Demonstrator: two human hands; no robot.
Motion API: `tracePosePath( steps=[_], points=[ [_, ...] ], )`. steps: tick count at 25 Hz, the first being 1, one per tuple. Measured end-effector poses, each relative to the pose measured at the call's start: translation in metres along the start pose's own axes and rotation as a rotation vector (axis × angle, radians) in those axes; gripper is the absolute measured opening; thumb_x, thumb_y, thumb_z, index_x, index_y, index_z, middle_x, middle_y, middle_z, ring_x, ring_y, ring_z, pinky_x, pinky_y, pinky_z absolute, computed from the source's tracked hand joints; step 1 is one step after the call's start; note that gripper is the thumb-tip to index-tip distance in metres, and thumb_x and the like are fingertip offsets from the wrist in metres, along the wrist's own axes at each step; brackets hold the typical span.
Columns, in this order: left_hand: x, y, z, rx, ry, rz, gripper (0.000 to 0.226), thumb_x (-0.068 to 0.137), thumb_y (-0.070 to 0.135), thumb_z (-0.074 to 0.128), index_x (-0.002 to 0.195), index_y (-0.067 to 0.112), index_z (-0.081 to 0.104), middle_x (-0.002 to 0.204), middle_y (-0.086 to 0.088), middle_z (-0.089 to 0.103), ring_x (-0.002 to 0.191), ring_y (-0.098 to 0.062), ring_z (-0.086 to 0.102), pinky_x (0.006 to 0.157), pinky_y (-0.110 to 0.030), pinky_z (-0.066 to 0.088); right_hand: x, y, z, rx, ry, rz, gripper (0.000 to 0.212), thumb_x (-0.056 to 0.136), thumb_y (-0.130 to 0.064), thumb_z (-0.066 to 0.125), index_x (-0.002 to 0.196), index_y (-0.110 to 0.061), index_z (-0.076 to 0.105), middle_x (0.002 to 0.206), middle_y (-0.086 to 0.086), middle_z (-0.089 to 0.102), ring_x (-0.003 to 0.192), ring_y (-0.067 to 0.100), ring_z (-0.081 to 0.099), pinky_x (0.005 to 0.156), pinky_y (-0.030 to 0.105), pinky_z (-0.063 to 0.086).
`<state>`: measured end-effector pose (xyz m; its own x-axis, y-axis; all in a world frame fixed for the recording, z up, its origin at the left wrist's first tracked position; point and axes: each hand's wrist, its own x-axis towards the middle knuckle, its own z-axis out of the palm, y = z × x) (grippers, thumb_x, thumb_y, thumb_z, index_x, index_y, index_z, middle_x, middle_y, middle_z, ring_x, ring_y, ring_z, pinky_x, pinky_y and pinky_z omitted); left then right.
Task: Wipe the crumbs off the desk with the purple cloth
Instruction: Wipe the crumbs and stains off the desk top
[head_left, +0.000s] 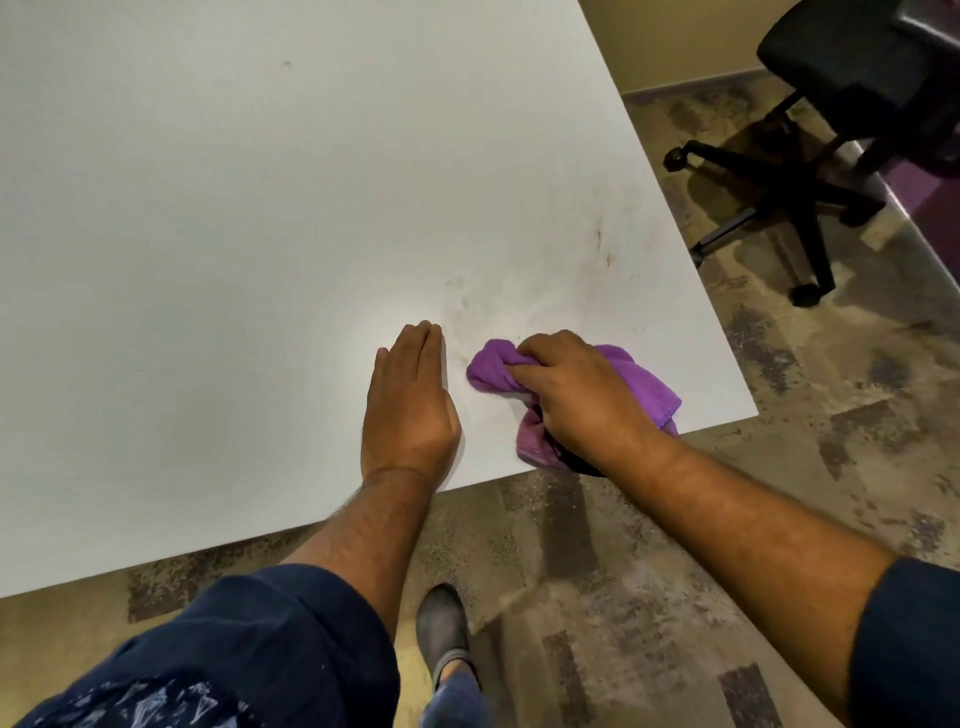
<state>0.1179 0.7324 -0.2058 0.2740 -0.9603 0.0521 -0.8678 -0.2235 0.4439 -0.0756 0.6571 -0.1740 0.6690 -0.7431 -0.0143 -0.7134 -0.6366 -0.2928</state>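
My right hand (576, 392) is closed around the one purple cloth (641, 382), which is bunched up and pressed on the white desk (260, 208) near its front right corner. One part of the cloth comes out to the left of my fingers, one part spreads to the right, and a lower fold hangs a little over the front edge of the desk. My left hand (408, 400) lies flat on the desk just beside the cloth, with the fingers straight and together, and it holds nothing. Between and above my two hands I see faint dusty smears (467, 296) on the surface, and one darker mark (600, 239) further toward the right edge; single crumbs I cannot count, they are too small. Small specks (540, 493) lie on the floor just under the front edge. The floor is a patterned carpet (779, 415) in grey and beige. One black office chair (810, 171) on wheels stands well apart, at the right. Below I see my two dark blue sleeves (260, 634) and one shoe (441, 623).
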Motion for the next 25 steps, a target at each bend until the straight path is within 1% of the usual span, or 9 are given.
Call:
tracePosePath(
  steps=[3,5,8,12,16,19,21,23,25],
  points=[
    [0.000,0.003,0.001,0.026,0.011,0.006,0.066,0.094,-0.005,0.052,0.159,0.004,0.045,0.166,-0.015,0.046,0.158,-0.032,0.038,0.133,-0.041,0.010,0.004,0.011,-0.007,-0.077,-0.006,-0.018,0.030,0.088,-0.006,0.079,0.118,-0.008,0.080,0.119,0.014,0.074,0.107,0.040,0.064,0.081,0.047,0.056],
    [0.000,0.002,0.001,0.038,0.015,0.015,0.066,0.093,-0.006,0.053,0.158,0.003,0.046,0.165,-0.016,0.047,0.158,-0.033,0.038,0.134,-0.043,0.013,0.036,0.014,-0.004,-0.034,0.095,0.153,0.020,0.097,-0.012,0.068,0.115,-0.011,0.077,0.114,0.009,0.069,0.106,0.033,0.061,0.081,0.040,0.051],
    [0.000,0.001,0.002,0.042,0.007,0.017,0.068,0.092,-0.006,0.051,0.159,0.003,0.045,0.166,-0.016,0.045,0.158,-0.032,0.037,0.135,-0.046,0.015,0.066,-0.004,0.006,0.081,0.147,0.298,0.027,0.097,-0.003,0.058,0.116,-0.011,0.074,0.116,0.010,0.065,0.108,0.033,0.058,0.083,0.040,0.047],
    [0.003,0.000,0.001,0.024,-0.012,-0.001,0.068,0.095,-0.003,0.047,0.162,0.007,0.040,0.170,-0.012,0.040,0.161,-0.028,0.031,0.135,-0.042,0.009,0.010,-0.020,0.012,0.062,0.030,-0.148,0.028,0.085,-0.008,0.081,0.113,-0.011,0.080,0.119,0.008,0.074,0.102,0.034,0.063,0.078,0.045,0.052],
    [0.003,-0.001,0.002,0.051,-0.009,0.019,0.067,0.095,0.000,0.050,0.161,0.009,0.044,0.169,-0.012,0.042,0.160,-0.030,0.033,0.135,-0.045,0.013,-0.008,0.025,-0.010,0.059,-0.075,-0.304,0.025,0.090,-0.026,0.080,0.115,-0.024,0.081,0.123,0.001,0.076,0.106,0.024,0.065,0.082,0.041,0.057],
    [0.003,-0.001,0.003,0.096,0.000,0.045,0.055,0.105,0.019,0.048,0.160,0.013,0.044,0.170,-0.008,0.041,0.161,-0.028,0.032,0.134,-0.049,0.017,0.009,0.071,-0.044,0.108,0.080,0.007,0.017,0.098,-0.042,0.066,0.112,-0.041,0.075,0.115,-0.018,0.074,0.098,0.004,0.071,0.075,0.029,0.058],
    [0.003,-0.002,0.004,0.108,-0.019,0.039,0.057,0.108,0.031,0.044,0.163,0.016,0.039,0.173,-0.004,0.035,0.163,-0.024,0.026,0.135,-0.046,0.012,0.040,0.114,-0.058,-0.033,0.215,0.172,0.026,0.103,-0.031,0.060,0.127,-0.033,0.072,0.129,-0.005,0.070,0.113,0.024,0.070,0.086,0.035,0.056],
    [0.002,-0.002,0.004,0.115,-0.034,0.035,0.060,0.109,0.040,0.041,0.165,0.018,0.036,0.175,-0.002,0.031,0.164,-0.022,0.021,0.135,-0.044,0.009,0.070,0.146,-0.062,-0.128,0.133,0.303,0.048,0.107,-0.039,0.056,0.152,-0.021,0.055,0.161,0.012,0.049,0.140,0.045,0.048,0.114,0.049,0.042],
    [0.001,-0.002,0.003,0.123,-0.041,0.039,0.061,0.109,0.043,0.039,0.165,0.019,0.035,0.176,-0.001,0.030,0.165,-0.022,0.020,0.136,-0.044,0.010,0.087,0.148,-0.056,-0.144,-0.017,0.438,0.065,0.107,-0.052,0.051,0.164,-0.023,0.038,0.174,0.010,0.031,0.152,0.046,0.035,0.122,0.057,0.033]
  ],
)
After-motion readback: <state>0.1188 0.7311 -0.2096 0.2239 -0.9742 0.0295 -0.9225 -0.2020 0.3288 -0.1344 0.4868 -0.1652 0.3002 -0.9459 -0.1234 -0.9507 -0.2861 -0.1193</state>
